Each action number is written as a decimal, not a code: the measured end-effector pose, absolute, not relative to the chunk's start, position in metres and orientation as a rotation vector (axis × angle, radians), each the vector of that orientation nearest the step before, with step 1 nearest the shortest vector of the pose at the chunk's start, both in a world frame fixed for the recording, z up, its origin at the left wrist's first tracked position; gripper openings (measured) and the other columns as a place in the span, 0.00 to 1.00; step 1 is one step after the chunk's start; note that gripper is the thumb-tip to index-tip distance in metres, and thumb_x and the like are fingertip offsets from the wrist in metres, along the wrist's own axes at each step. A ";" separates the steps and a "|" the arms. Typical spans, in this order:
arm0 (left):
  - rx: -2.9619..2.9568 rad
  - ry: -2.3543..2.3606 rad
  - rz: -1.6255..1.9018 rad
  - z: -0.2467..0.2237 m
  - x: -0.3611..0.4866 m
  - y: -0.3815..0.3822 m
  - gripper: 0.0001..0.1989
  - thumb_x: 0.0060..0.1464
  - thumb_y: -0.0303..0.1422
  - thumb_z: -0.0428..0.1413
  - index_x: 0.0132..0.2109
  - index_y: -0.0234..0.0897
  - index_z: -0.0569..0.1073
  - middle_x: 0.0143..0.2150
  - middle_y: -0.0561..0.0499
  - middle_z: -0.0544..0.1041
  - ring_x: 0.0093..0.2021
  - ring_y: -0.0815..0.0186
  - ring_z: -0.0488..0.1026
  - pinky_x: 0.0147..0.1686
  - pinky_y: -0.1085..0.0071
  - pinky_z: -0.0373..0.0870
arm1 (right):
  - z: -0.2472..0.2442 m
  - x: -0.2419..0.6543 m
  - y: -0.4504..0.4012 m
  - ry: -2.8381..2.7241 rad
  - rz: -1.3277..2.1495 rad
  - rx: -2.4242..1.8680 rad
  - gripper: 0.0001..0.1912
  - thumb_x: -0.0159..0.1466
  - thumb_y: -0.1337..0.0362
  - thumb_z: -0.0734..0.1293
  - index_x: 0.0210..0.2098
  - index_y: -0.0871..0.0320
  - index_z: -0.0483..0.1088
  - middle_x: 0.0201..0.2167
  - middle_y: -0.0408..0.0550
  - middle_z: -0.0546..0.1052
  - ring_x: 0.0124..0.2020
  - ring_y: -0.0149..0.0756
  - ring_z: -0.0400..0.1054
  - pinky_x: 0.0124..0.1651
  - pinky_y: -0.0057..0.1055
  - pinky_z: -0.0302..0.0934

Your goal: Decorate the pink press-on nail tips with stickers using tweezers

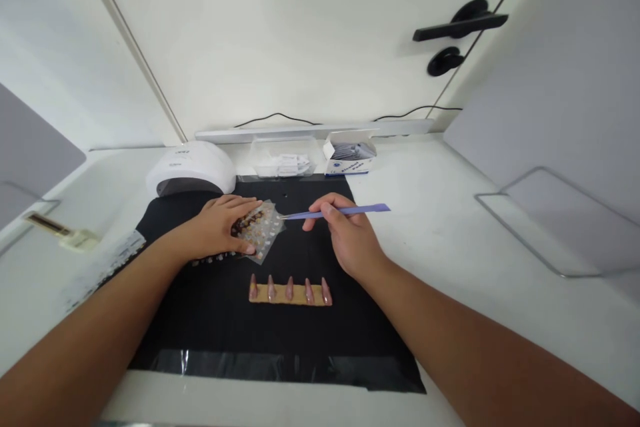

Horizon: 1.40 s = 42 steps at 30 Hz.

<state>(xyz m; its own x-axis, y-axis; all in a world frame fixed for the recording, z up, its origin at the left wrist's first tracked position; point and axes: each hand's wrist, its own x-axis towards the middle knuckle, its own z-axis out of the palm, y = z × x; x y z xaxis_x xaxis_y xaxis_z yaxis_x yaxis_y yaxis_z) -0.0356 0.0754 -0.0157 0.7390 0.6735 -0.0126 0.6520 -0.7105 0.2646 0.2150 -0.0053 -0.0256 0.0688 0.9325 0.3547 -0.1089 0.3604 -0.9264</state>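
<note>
My left hand (220,228) lies spread on a clear sticker sheet (267,230) with white and gold motifs, holding it down on the black mat (215,327). Pinched in my right hand (347,230) are purple tweezers (310,215), their tips pointing left at the sheet's right part; whether they touch it is too small to tell. Nearer to me, a tan strip (296,295) carries several pointed pinkish false nails (290,288) in a row.
A white nail lamp (193,165) stands at the back left, beside a clear tray (283,159) and an open box of alcohol pads (350,155). On the left lie a polish bottle (77,239) and another patterned sheet (120,255), partly behind my left arm.
</note>
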 end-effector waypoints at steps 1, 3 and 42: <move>2.696 1.037 0.138 -0.016 -0.037 0.075 0.43 0.49 0.47 0.63 0.68 0.43 0.58 0.68 0.41 0.63 0.65 0.47 0.59 0.63 0.46 0.52 | -0.025 0.214 -0.005 -1.240 0.965 -0.872 0.08 0.65 0.60 0.64 0.32 0.55 0.72 0.22 0.39 0.76 0.29 0.35 0.68 0.42 0.35 0.56; 2.710 1.026 0.166 -0.016 -0.038 0.076 0.42 0.50 0.47 0.63 0.68 0.43 0.58 0.66 0.41 0.65 0.64 0.48 0.61 0.62 0.47 0.55 | -0.024 0.214 -0.006 -1.237 0.980 -0.858 0.08 0.65 0.60 0.64 0.31 0.55 0.72 0.21 0.39 0.76 0.28 0.35 0.67 0.41 0.35 0.56; 2.767 1.113 0.319 -0.017 -0.019 0.070 0.31 0.55 0.45 0.60 0.63 0.43 0.66 0.59 0.44 0.74 0.61 0.48 0.65 0.58 0.47 0.53 | -0.026 0.209 -0.013 -1.347 1.085 -0.720 0.14 0.66 0.51 0.67 0.37 0.54 0.77 0.26 0.42 0.79 0.33 0.36 0.72 0.46 0.37 0.60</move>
<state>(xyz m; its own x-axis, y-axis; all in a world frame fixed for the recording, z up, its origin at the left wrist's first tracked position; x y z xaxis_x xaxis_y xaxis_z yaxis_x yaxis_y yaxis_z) -0.0194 0.0696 -0.0169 0.7036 0.6961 0.1428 0.6660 -0.7161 0.2090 0.2091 -0.0125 -0.0262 -0.1060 0.9115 0.3973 -0.1940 0.3730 -0.9073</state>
